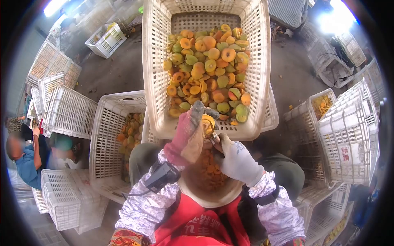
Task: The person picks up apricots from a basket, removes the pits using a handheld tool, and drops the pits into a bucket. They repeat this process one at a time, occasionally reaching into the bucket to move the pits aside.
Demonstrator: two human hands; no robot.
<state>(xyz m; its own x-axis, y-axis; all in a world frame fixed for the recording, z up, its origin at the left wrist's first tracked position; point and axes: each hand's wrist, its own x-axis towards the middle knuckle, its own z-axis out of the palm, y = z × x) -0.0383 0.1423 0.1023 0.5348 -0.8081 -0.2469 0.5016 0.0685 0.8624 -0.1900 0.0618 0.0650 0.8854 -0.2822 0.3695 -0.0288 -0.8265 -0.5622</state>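
My left hand [191,133], in a maroon glove with dark, dirty fingertips, holds a yellow-orange stone-fruit half [208,124], like a peach or apricot. My right hand [240,160], in a white glove, grips a small metal hand tool [214,138] whose tip meets the fruit; my fingers hide most of its handle. Both hands are over the near rim of a white slatted crate [197,132] holding many green, yellow and orange fruit halves [205,69]. Below them, between my knees, stands a pale bucket [211,201] with orange scraps [211,170] inside.
A second crate of fruit [117,98] stands at my left. Stacked white crates [69,110] lie further left, near a seated person in blue [30,162]. More crates [347,135] are piled at my right, one containing yellow pieces [323,105].
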